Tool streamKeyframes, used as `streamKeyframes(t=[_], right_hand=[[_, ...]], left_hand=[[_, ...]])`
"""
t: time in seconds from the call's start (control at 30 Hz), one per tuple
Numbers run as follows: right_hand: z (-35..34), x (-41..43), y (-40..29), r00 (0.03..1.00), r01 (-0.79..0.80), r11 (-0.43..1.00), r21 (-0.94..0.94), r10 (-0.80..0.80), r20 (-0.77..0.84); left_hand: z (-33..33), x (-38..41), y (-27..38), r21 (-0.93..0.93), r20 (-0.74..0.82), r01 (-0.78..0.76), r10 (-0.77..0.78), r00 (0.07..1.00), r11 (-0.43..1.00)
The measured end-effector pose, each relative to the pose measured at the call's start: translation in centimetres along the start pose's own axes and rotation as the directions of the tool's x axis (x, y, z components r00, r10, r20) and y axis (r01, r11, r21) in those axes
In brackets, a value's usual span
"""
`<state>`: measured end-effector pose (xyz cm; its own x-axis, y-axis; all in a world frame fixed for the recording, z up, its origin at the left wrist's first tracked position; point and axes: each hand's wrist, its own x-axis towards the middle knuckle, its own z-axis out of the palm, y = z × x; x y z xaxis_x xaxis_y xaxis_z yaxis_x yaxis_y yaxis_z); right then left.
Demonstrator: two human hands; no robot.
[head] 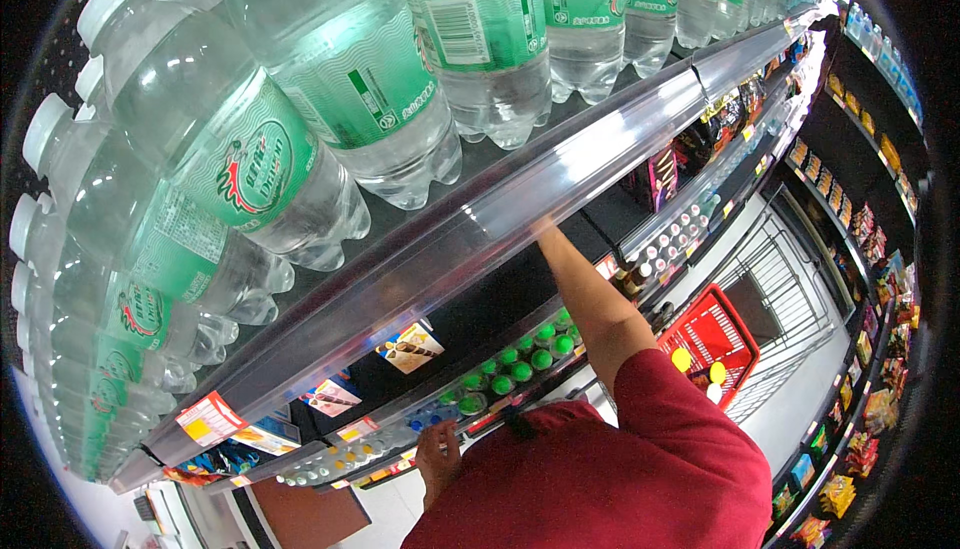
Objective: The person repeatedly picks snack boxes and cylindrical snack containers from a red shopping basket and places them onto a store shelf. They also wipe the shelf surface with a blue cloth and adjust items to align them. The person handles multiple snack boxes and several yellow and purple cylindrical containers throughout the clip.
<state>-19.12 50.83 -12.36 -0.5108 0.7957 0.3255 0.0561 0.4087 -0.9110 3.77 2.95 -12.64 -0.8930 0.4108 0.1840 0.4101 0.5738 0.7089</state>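
Note:
My right forearm reaches up to the clear plastic rail (600,144) of a store shelf, and the right hand is hidden behind it. Low on the left, my left hand (439,459) hangs beside a lower shelf, fingers slightly apart, with nothing seen in it. Large clear plastic water bottles with green labels (262,166) stand in rows on the upper shelf. On the dark shelf below are ice-cream cone boxes (411,345). Green-capped bottles (523,371) stand lower down, near my body.
Behind my right arm, a wire shopping cart (787,279) stands beside a red plastic basket (712,339) holding yellow-capped items. Snack shelves (862,234) line the far right. A price card (210,419) is fixed at the left end of the rail. A brown mat (307,515) lies on the floor.

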Motion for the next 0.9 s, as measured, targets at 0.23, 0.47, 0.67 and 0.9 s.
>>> streamKeyframes(t=[0.23,0.47,0.67,0.9], right_hand=[[1.0,0.4,-0.9,1.0,0.02,0.999,-0.029,-0.02,0.009],[2.6,-1.3,-1.8,0.999,0.036,0.998,-0.045,-0.035,0.025],[7.1,-8.2,-2.7,0.986,0.109,0.993,-0.04,-0.103,0.131],[9.3,-10.3,-4.7,0.961,0.187,0.981,-0.055,-0.171,0.216]], left_hand=[[0.0,1.0,0.1,0.042,0.008,-0.101,0.1,0.995,0.994],[-0.2,1.3,-1.4,0.03,0.028,-0.119,0.118,0.993,0.992],[-0.8,1.4,-1.6,-0.03,0.043,-0.095,0.096,0.994,0.995],[-1.7,1.2,-2.1,-0.012,0.038,-0.111,0.112,0.993,0.994]])
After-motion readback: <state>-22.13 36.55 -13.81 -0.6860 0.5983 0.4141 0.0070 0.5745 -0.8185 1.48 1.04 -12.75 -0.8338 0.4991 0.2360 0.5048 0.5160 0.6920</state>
